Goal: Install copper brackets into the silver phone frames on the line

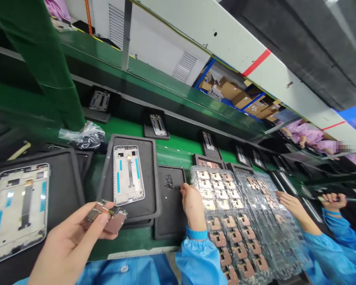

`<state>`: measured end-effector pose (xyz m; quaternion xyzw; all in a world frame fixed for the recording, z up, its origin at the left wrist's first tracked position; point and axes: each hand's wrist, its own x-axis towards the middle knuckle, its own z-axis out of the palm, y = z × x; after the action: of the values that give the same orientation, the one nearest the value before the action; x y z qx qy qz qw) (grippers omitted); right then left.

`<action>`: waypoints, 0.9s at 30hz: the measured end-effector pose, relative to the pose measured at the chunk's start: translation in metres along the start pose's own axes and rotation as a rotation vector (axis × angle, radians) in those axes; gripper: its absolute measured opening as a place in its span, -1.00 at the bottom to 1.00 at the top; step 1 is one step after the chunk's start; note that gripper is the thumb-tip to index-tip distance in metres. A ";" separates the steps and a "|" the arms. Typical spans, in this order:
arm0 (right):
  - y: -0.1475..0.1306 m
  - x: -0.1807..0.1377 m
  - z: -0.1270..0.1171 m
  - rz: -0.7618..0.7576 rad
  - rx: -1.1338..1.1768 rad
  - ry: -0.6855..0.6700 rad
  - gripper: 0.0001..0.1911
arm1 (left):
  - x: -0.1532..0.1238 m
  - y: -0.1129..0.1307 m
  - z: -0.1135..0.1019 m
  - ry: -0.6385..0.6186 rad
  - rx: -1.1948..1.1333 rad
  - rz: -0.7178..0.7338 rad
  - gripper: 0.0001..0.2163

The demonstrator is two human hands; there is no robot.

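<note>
My left hand (74, 233) pinches a phone circuit board (116, 221), copper-coloured on one part, between thumb and fingers. It hovers at the lower edge of a black tray (150, 158) bearing a silver phone frame (128, 174) with blue strips and a dark flex cable. My right hand (192, 204), a blue band at its wrist, is over the right edge of a shallow black tray (169, 221). Its fingertips are pressed together; whatever they may hold is too small to make out. A pile of tiny black parts (169, 181) lies in that tray.
A clear blister tray (203, 213) full of circuit boards stands to the right, beside another blister tray (264, 229) where a co-worker's hand (293, 206) rests. A larger phone frame (19, 209) lies at left. Behind, phone frames on black pads line a green conveyor (184, 143).
</note>
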<state>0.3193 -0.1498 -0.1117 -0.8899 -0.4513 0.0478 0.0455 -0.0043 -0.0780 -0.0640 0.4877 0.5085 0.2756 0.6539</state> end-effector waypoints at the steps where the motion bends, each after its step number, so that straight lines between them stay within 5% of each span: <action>1: -0.002 0.002 0.000 -0.005 -0.007 -0.009 -0.77 | -0.001 0.004 0.002 0.007 -0.032 -0.021 -0.67; 7: -0.018 0.014 -0.003 -0.017 -0.006 -0.026 -0.78 | 0.000 0.017 0.005 -0.044 -0.107 -0.009 -0.53; 11: -0.045 -0.010 -0.032 -0.064 0.057 -0.021 -0.80 | 0.002 0.015 -0.002 -0.148 -0.013 0.043 -0.53; 17: -0.111 -0.077 -0.081 -0.481 0.637 -0.265 -0.80 | -0.003 0.014 -0.004 -0.262 0.286 0.173 -0.60; 27: -0.130 -0.087 -0.059 -0.346 0.819 -0.293 -0.84 | -0.007 0.014 -0.005 -0.244 0.480 0.270 -0.61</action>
<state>0.1719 -0.1455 -0.0333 -0.6943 -0.5387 0.3390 0.3359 -0.0096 -0.0770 -0.0489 0.7210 0.4071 0.1714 0.5339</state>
